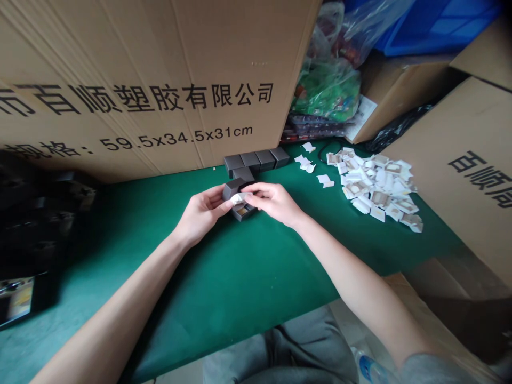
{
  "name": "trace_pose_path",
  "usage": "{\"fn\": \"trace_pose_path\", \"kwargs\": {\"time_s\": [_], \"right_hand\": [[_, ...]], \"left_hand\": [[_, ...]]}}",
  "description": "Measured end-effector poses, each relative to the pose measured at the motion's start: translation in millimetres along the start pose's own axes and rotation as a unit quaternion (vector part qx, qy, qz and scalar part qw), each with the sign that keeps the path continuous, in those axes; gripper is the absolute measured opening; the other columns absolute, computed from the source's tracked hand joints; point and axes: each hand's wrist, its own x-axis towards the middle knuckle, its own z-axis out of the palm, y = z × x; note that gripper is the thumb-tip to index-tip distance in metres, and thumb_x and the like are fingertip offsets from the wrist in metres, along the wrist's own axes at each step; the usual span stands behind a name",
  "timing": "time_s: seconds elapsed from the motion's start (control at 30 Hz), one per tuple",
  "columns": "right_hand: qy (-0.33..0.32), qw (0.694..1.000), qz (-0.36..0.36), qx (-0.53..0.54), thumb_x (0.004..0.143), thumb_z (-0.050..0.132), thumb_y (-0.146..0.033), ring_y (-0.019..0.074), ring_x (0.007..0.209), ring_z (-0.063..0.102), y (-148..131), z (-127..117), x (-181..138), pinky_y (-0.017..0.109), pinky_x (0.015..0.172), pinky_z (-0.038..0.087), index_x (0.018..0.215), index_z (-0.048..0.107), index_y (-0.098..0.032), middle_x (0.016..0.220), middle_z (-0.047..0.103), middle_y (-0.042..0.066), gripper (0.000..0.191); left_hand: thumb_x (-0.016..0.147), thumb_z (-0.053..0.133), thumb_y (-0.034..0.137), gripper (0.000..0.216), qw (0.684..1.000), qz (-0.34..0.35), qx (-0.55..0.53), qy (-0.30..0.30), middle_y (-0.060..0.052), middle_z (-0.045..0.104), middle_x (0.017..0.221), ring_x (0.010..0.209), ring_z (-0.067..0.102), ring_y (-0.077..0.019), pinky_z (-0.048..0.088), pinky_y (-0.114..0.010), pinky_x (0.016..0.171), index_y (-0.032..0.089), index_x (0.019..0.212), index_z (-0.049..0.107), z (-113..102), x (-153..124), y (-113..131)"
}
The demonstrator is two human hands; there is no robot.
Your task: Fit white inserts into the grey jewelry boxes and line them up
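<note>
A small dark grey hinged box (242,214) stands open on the green table in front of me, its lid (232,188) tilted up. My left hand (203,212) is closed on the left side of this box, with its thumb at the end of a small white folded card insert (239,198). From the right, my right hand (274,201) pinches the same insert just above the box's opening. Fingers partly cover both the box and the insert. Behind them, several closed dark boxes (256,160) sit against the large carton.
A pile of white folded inserts (378,186) lies to the right, with several loose ones nearer the middle. The large carton (160,64) walls off the back. Dark items (28,229) are stacked at left. Bagged goods (328,88) and another carton (472,176) stand at right.
</note>
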Motion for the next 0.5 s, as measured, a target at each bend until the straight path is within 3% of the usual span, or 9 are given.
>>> {"fn": "trace_pose_path", "kwargs": {"time_s": [0.27, 0.5], "right_hand": [[0.024, 0.993, -0.102, -0.059, 0.087, 0.074, -0.034, 0.0168, 0.082, 0.071, 4.2, 2.2, -2.0, 0.031, 0.078, 0.058, 0.096, 0.077, -0.019, 0.102, 0.077, 0.005, 0.018], [0.018, 0.99, -0.12, -0.073, 0.087, 0.072, -0.027, 0.0161, 0.084, 0.07, 4.9, 0.4, -1.4, 0.031, 0.08, 0.058, 0.095, 0.076, -0.019, 0.102, 0.076, 0.004, 0.011]], "left_hand": [[0.08, 0.084, 0.037, 0.057, 1.0, 0.006, -0.014, -0.021, -0.01, 0.071, 0.132, 0.127, 0.063, -0.0304, 0.045, -0.043, 0.115, 0.017, 0.132, 0.068, -3.2, 0.5, -2.1], [0.079, 0.083, 0.034, 0.055, 1.0, -0.011, -0.002, -0.018, -0.008, 0.071, 0.132, 0.129, 0.062, -0.0322, 0.041, -0.046, 0.118, 0.02, 0.131, 0.07, -2.9, -0.2, 1.4]]}}
